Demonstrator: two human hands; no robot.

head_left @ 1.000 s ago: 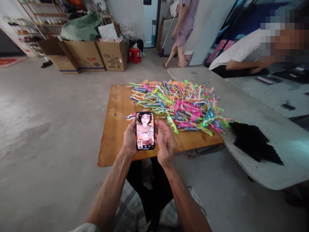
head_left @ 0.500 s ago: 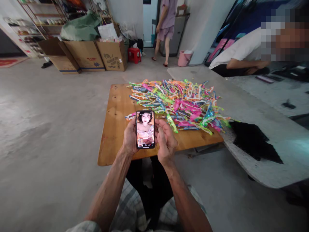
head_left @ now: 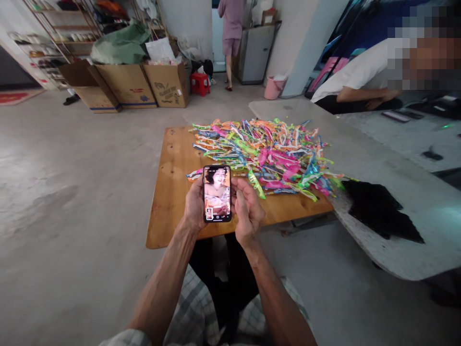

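A smartphone (head_left: 216,193) with a lit screen is upright over the near edge of a wooden table (head_left: 169,192). My left hand (head_left: 193,204) wraps its left side and my right hand (head_left: 247,211) curls round its right side. Both hands are closed on it. Beyond the phone a big heap of bright plastic glasses (head_left: 266,154) in pink, green, orange and blue covers the table's right half.
A grey stone table (head_left: 389,192) with a black cloth (head_left: 378,211) runs along the right, where a person in a white shirt (head_left: 356,72) leans. Cardboard boxes (head_left: 144,84), a red stool (head_left: 200,82) and a pink bucket (head_left: 272,87) stand at the back. Another person (head_left: 230,38) stands at the doorway.
The person at the back has walked left and away to the doorway. The picture on the phone's screen has changed a little. My hands have stayed where they were.
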